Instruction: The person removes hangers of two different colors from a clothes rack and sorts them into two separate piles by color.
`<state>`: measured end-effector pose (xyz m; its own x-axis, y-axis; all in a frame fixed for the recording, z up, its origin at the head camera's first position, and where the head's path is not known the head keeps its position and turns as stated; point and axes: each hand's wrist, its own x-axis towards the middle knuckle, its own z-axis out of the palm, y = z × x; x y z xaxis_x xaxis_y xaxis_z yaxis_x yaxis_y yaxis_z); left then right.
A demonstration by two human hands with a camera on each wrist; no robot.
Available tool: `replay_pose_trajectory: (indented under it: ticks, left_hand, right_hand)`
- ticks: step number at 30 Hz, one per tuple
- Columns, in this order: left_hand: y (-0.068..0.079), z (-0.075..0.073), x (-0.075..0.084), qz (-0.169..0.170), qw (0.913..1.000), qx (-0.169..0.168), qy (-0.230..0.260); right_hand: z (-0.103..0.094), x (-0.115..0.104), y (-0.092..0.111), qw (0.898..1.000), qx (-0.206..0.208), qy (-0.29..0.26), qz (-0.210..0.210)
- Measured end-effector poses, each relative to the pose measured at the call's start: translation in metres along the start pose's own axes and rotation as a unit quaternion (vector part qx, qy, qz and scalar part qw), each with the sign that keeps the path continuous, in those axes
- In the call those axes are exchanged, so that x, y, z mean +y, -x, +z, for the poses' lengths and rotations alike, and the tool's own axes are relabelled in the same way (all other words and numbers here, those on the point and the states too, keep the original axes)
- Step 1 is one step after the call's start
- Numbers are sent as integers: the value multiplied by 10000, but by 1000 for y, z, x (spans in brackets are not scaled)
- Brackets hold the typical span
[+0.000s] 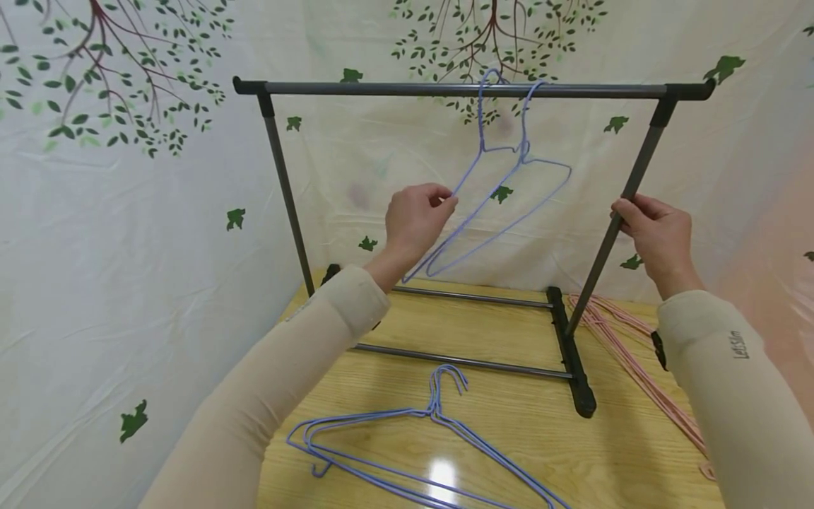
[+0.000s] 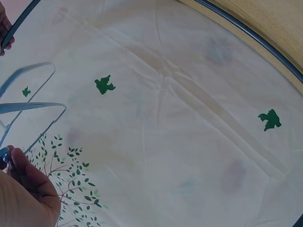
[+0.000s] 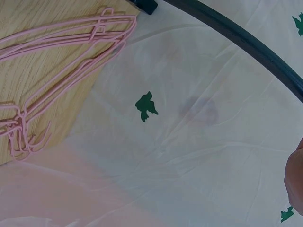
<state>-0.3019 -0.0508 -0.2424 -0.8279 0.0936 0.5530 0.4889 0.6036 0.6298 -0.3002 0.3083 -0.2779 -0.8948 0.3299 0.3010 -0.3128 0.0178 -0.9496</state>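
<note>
Two blue wire hangers point(image 1: 521, 154) hang by their hooks from the top bar point(image 1: 464, 90) of a dark metal clothes rack standing on a wooden table point(image 1: 509, 339). My left hand point(image 1: 445, 201) pinches the sloping shoulder wire of one hanging hanger; in the left wrist view the left hand point(image 2: 10, 157) holds that blue wire point(image 2: 33, 106) at the lower left. My right hand point(image 1: 626, 211) grips the rack's right upright post point(image 1: 639, 170). In the right wrist view only an edge of that hand point(image 3: 296, 184) shows, with the post point(image 3: 236, 35) above it.
More blue hangers point(image 1: 435, 410) lie flat on the table in front of the rack's base. A pile of pink hangers point(image 1: 626, 357) lies right of the rack foot, the pink pile point(image 3: 66, 40) also showing on the wood. A leaf-printed cloth backdrop point(image 1: 127, 247) surrounds the table.
</note>
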Motion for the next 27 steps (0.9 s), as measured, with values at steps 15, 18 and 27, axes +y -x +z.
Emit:
replay_pose_trajectory:
  ticks: [15,18,27]
  left_hand:
    - [-5,-17,-32,451,9985,240,-197]
    - [-7,-22,-38,389,9988,277,-137]
    - [-9,-36,-50,267,9991,311,-78]
  right_hand:
    - [0,1,0,9999,2,-106,13]
    - [0,2,0,10000,-9,-89,-21]
    - [0,2,0,10000,-5,-95,10]
